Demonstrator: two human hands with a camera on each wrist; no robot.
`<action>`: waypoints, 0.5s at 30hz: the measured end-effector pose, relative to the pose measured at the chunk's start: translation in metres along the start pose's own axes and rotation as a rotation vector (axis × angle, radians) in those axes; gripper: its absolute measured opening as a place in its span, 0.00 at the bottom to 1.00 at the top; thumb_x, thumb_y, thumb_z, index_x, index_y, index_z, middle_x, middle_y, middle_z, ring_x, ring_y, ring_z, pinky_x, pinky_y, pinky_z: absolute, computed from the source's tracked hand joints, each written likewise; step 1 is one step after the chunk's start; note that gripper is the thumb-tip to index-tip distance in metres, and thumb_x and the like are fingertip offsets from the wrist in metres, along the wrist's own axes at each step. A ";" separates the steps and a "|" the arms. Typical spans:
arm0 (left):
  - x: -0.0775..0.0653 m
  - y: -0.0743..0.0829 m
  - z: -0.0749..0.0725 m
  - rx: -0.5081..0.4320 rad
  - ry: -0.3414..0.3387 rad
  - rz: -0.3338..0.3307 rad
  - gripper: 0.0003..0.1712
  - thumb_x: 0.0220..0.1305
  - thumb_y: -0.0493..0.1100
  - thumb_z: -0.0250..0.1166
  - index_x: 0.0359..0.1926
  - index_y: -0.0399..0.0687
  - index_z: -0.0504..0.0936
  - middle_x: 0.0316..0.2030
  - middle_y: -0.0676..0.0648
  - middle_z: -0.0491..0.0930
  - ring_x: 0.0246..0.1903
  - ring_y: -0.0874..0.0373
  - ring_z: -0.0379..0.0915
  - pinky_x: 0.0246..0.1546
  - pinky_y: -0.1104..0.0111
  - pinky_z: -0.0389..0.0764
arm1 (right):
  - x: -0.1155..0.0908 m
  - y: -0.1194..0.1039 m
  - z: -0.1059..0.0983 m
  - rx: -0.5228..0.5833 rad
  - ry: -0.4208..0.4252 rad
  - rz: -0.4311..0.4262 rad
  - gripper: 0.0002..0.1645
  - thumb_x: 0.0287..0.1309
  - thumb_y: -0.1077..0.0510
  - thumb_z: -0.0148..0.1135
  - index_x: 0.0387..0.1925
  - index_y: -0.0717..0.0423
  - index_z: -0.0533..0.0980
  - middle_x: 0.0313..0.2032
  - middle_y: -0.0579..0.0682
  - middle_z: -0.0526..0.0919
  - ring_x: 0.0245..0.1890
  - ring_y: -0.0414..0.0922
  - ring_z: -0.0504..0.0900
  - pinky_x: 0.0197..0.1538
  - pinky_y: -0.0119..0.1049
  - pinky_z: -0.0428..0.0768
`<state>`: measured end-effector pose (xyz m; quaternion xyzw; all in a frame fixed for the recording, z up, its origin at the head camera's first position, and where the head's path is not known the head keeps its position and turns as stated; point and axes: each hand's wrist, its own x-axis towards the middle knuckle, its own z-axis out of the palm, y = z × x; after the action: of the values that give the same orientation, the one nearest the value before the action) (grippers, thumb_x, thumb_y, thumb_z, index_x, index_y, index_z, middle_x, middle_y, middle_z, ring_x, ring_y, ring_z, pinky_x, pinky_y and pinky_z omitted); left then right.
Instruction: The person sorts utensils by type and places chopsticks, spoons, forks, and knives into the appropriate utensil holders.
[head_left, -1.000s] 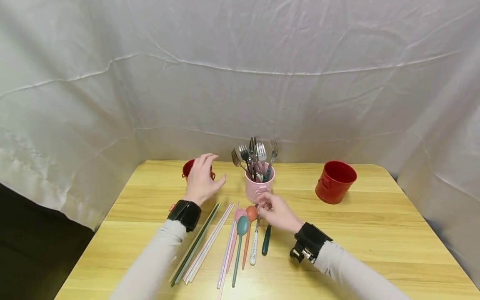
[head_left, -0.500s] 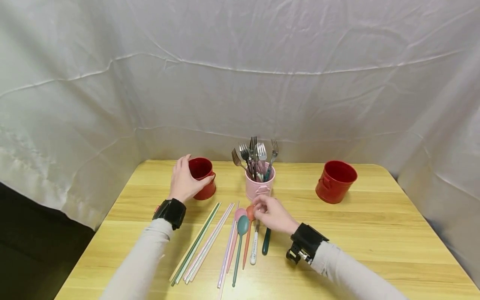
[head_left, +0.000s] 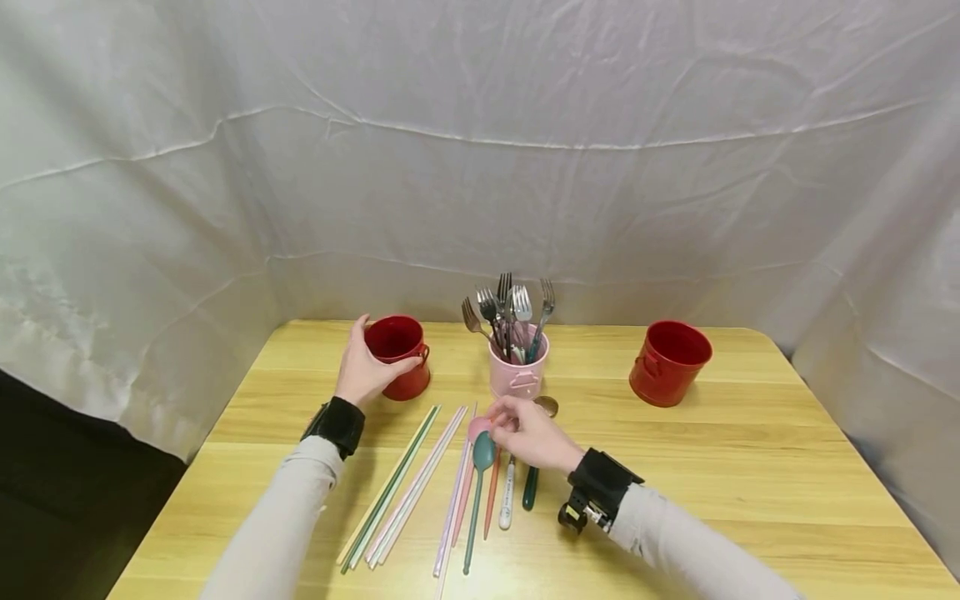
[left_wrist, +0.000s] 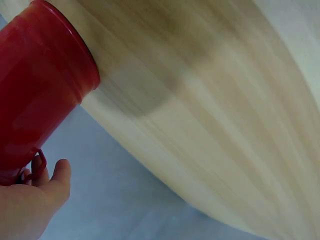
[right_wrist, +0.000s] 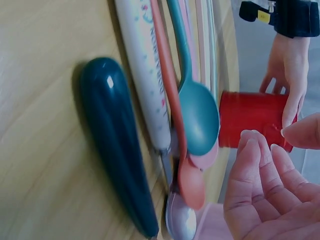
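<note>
My left hand [head_left: 363, 368] grips a small red bucket [head_left: 410, 382] at its rim, thumb across the front and fingers round the far left side. In the left wrist view the fingertips show beside the bucket's wire handle. My right hand [head_left: 534, 435] hovers over the spoons with bent fingers and nothing in its grasp. Closest to its fingertips in the head view is a teal spoon [head_left: 483, 452], overlapping a pink spoon [head_left: 478, 427]. An orange spoon [right_wrist: 192, 184], a spoon with a white patterned handle [head_left: 507, 500] and one with a dark green handle [head_left: 531, 490] lie alongside.
A pink bucket [head_left: 513, 380] full of upright forks [head_left: 522, 303] stands behind the spoons. Another red bucket [head_left: 663, 377] is at the right. Several chopsticks [head_left: 391, 492] lie left of the spoons on the wooden table [head_left: 712, 492]. Grey cloth hangs behind.
My left hand has moved left and taken hold of the red bucket. My right hand has slid left from the metal spoons toward the teal spoon, uncovering the dark-green-handled spoon's bowl.
</note>
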<state>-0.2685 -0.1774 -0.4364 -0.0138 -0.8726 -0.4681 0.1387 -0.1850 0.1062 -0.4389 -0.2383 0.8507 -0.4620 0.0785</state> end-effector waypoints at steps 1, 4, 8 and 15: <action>0.000 -0.001 0.000 -0.012 0.001 -0.002 0.64 0.38 0.54 0.78 0.70 0.45 0.49 0.60 0.39 0.65 0.59 0.45 0.62 0.58 0.51 0.69 | 0.000 -0.001 0.001 0.003 -0.009 0.004 0.14 0.56 0.67 0.57 0.45 0.68 0.74 0.34 0.55 0.81 0.30 0.46 0.76 0.32 0.36 0.77; 0.000 -0.002 0.000 -0.033 0.002 -0.007 0.64 0.39 0.53 0.78 0.71 0.45 0.49 0.61 0.40 0.65 0.59 0.46 0.63 0.58 0.51 0.69 | 0.001 -0.002 0.005 0.001 -0.037 0.012 0.14 0.56 0.66 0.57 0.46 0.66 0.75 0.33 0.51 0.80 0.30 0.43 0.76 0.33 0.34 0.76; -0.002 -0.003 -0.001 -0.027 -0.007 0.000 0.64 0.39 0.53 0.78 0.71 0.45 0.48 0.60 0.40 0.65 0.59 0.46 0.63 0.58 0.51 0.69 | 0.000 -0.005 0.009 -0.004 -0.073 0.005 0.14 0.56 0.66 0.56 0.45 0.65 0.76 0.31 0.49 0.79 0.30 0.41 0.75 0.34 0.34 0.76; -0.008 -0.001 -0.006 -0.032 -0.035 -0.002 0.63 0.40 0.52 0.78 0.71 0.45 0.48 0.61 0.39 0.64 0.60 0.45 0.62 0.58 0.49 0.68 | 0.000 -0.005 0.014 -0.028 -0.116 -0.038 0.13 0.54 0.68 0.55 0.42 0.66 0.75 0.32 0.49 0.77 0.29 0.41 0.73 0.32 0.33 0.73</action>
<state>-0.2597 -0.1824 -0.4364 -0.0232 -0.8674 -0.4818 0.1225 -0.1782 0.0934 -0.4429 -0.2817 0.8463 -0.4370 0.1158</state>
